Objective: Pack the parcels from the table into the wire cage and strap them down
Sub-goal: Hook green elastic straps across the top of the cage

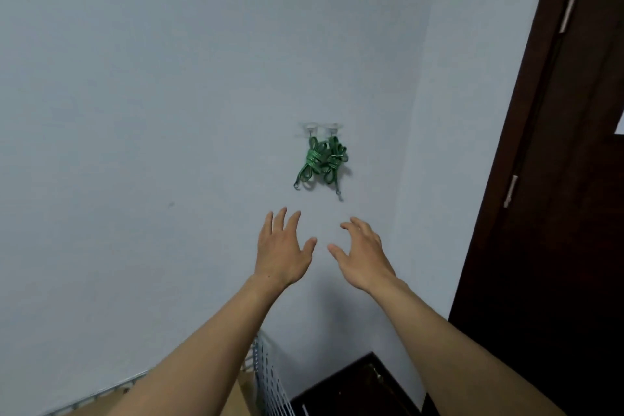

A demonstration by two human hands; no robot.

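Straps first: I count two green bundles (314, 159), one on each of two clear wall hooks (311, 128); my left hand (282, 248) and right hand (363, 255) hover just below them, fingers spread, holding nothing; one wire cage (270, 382) at bottom left holds brown cardboard (244, 390), parcel count hidden.

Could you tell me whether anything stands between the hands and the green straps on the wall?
Nothing visible does: only bare wall shows between the left hand, the right hand and the green straps.
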